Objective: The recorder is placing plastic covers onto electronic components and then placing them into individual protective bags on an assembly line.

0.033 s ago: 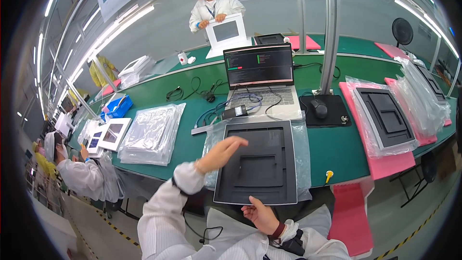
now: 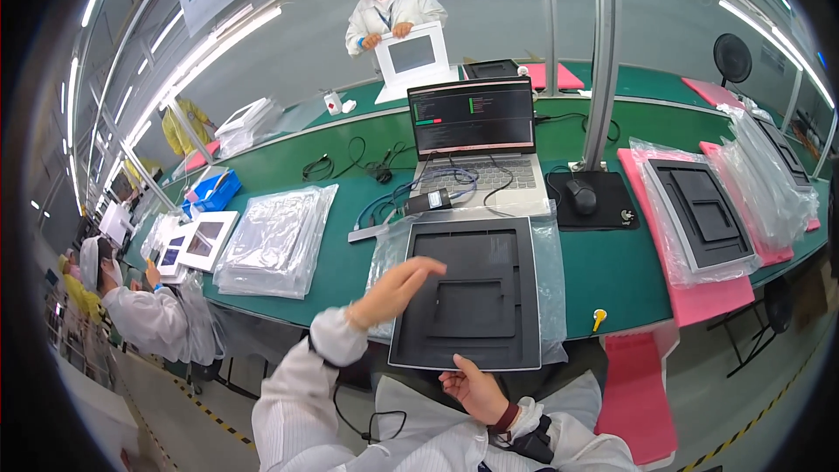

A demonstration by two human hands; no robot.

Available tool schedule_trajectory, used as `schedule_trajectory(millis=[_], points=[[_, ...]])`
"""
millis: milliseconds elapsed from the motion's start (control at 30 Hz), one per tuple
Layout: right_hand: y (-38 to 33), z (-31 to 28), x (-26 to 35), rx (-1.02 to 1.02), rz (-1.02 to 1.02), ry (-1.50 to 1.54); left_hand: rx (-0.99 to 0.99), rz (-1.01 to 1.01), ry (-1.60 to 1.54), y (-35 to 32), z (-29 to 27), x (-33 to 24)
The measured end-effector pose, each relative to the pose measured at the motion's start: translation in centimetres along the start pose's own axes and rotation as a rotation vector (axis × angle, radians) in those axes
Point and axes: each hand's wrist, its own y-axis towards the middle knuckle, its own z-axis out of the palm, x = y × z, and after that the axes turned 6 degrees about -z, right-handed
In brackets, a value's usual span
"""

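The left hand (image 2: 398,293) is extended over the left side of a black recessed panel (image 2: 472,306), fingers straight and close together, pointing rightward, grasping nothing. The right hand (image 2: 476,395) is at the panel's near edge, thumb up against the rim and fingers curled below it; whether they pinch the edge, I cannot tell from this angle.

The panel lies recessed face up directly in front of the person, its long axis running away from them toward the laptop (image 2: 472,135). Its thin pale border shows all round, and its near edge reaches past the front of the green worktop (image 2: 594,271). Clear plastic sheeting (image 2: 549,288) spreads out from under both sides.

Just beyond the panel, a dark adapter (image 2: 428,202) sits among cables in front of the open laptop. To the right are a black mouse (image 2: 579,197) on its pad (image 2: 616,201), a small yellow piece (image 2: 599,320) near the worktop edge, and a similar panel (image 2: 699,214) on pink foam (image 2: 730,297). To the left lies a stack of clear plastic bags (image 2: 275,240); past it, a blue bin (image 2: 212,192).
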Motion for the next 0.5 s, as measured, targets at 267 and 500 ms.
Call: schedule_trajectory(millis=[267,500], points=[[-0.7,-0.7,1.5,0.233,0.196,-0.054,-0.482,-0.185,-0.22,-16.1,5.2,1.8],[-5.8,2.6,6.5,0.409,-0.372,-1.171,-0.414,-0.517,-0.316,-18.9,8.1,5.5]])
